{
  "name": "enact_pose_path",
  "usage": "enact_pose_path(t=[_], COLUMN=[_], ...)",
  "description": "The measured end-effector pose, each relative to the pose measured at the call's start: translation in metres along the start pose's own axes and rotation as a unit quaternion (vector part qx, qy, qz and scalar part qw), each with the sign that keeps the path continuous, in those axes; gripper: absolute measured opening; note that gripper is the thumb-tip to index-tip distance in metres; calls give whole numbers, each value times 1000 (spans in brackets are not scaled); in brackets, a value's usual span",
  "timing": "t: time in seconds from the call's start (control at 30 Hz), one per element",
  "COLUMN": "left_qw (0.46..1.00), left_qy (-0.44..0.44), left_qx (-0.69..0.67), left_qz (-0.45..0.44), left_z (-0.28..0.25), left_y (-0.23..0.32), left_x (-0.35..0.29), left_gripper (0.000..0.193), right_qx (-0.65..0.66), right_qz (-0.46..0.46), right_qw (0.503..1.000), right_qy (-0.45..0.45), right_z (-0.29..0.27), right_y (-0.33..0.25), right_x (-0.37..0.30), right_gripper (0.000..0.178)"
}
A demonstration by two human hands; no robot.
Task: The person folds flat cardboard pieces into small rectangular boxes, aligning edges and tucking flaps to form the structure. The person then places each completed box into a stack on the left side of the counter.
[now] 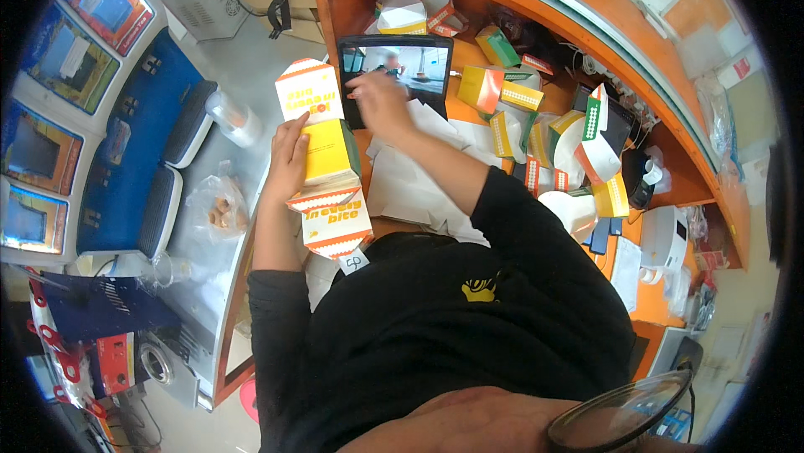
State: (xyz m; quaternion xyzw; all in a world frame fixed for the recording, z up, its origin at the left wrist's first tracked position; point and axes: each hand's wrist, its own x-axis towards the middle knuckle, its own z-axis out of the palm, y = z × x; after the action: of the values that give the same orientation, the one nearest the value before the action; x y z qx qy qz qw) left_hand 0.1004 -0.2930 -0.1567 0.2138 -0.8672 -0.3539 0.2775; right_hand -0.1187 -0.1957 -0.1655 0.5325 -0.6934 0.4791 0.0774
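My left hand (289, 156) clasps the carton stack (328, 154) by its left side, close before my body, probably for steadiness; my right hand (383, 103), blurred before the screen (429, 66), I cannot tell its grip.

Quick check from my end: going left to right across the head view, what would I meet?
Blue and white dispenser → clear plastic cups → stack of cartons with the left hand on it → right hand → pile of opened-up boxes → white machine.
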Motion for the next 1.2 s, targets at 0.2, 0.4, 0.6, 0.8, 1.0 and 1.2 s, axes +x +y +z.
enact_pose_path(t=[0.2,0.4,0.6,0.8,1.0,1.2], left_qw=[1000,999,999,995,984,959], left_qy=[3,22,39,52,69,65], left_qx=[-5,-33,-28,-80,-165,-275], left_qz=[-4,-9,2,1,-19,-39], left_z=[4,10,9,12,18,28], left_y=[-10,-13,-13,-12,-22,-44], left_x=[4,7,6,6,4,10], left_gripper=[39,39,37,39,43,77], right_qx=[-410,-214,-74,-91,-89,585], right_qz=[318,446,353,340,178,56], right_qw=[849,861,909,928,978,809], right_qy=[97,121,208,120,58,18], right_z=[-114,-130,-135,-169,-152,-97], right_y=[114,182,180,39,-73,-101], right_x=[22,-17,-25,-26,-3,21], right_gripper=[71,89,82,75,74,49])
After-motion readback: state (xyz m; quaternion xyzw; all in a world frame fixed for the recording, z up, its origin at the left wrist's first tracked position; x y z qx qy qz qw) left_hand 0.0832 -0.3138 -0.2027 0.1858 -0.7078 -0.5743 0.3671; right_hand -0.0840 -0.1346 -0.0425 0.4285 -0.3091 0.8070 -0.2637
